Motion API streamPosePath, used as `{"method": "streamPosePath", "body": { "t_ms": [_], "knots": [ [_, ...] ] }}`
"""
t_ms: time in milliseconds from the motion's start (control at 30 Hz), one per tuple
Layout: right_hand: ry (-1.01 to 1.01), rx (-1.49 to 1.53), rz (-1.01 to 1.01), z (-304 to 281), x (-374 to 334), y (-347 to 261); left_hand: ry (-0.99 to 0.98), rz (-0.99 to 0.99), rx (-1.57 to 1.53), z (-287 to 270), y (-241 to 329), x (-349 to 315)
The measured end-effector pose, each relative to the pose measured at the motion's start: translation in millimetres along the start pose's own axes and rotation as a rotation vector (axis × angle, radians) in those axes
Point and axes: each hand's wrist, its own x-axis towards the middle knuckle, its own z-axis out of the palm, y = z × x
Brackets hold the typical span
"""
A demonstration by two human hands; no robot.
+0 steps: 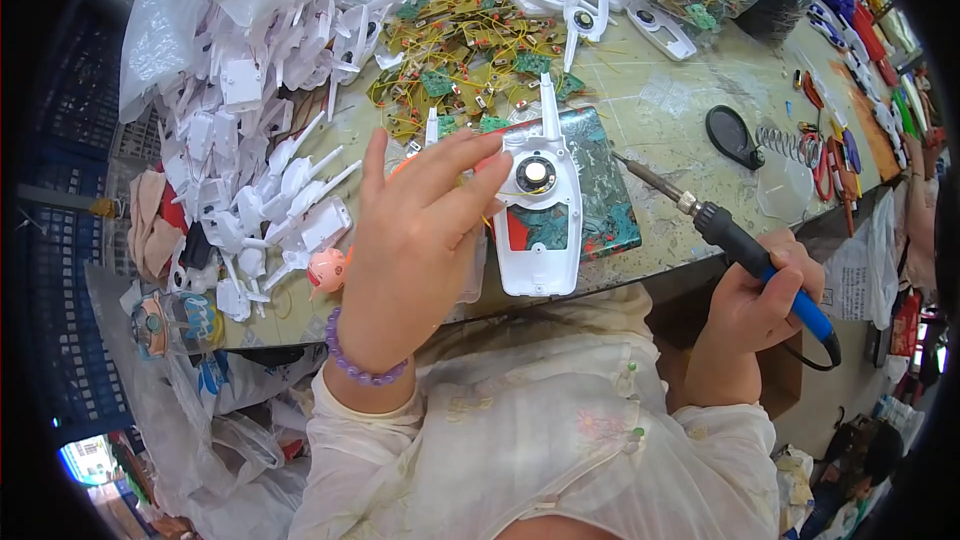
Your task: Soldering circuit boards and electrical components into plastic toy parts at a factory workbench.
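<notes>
A white plastic casing (538, 272) with a long narrow tip lies before me, a small round speaker (535, 174) set in its upper part. It rests over a dark green, paint-specked board (610, 190). My left hand (425, 215) is at the casing's upper left edge, its thumb and forefinger drawn together close to the speaker; what they pinch is hidden. In my right hand (765, 295) is a soldering iron (735, 240) with a black and blue handle, its tip pointing up and left, apart from the casing.
Wired circuit boards (470, 50) are heaped behind the casing. White plastic parts (240, 140) pile up at left, beside a small pink round thing (327, 270). At right are a black oval part (733, 137), a coiled metal spring (788, 145) and red-handled tools (830, 165). The table's front edge runs near me.
</notes>
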Motion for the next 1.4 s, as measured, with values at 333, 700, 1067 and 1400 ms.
{"method": "streamPosePath", "body": {
  "t_ms": [333, 700, 1067, 1400],
  "knots": [
    [-0.003, 0.060, 0.029, -0.6, -5.9, 2.6, 0.147, -0.383, -0.484, 8.4, -11.8, 3.8],
    [0.003, 0.057, 0.006, -0.3, -6.0, 5.5, 0.309, -0.182, -0.322, 21.4, -14.1, 4.5],
    [-0.056, 0.057, -0.012, 0.3, 0.1, 0.5, 0.236, -0.007, -0.180, 21.0, 4.9, 7.0],
    [-0.417, 0.043, -0.130, -4.8, 15.6, -8.6, 0.180, -0.074, 0.006, 29.1, 19.6, 8.6]
  ]
}}
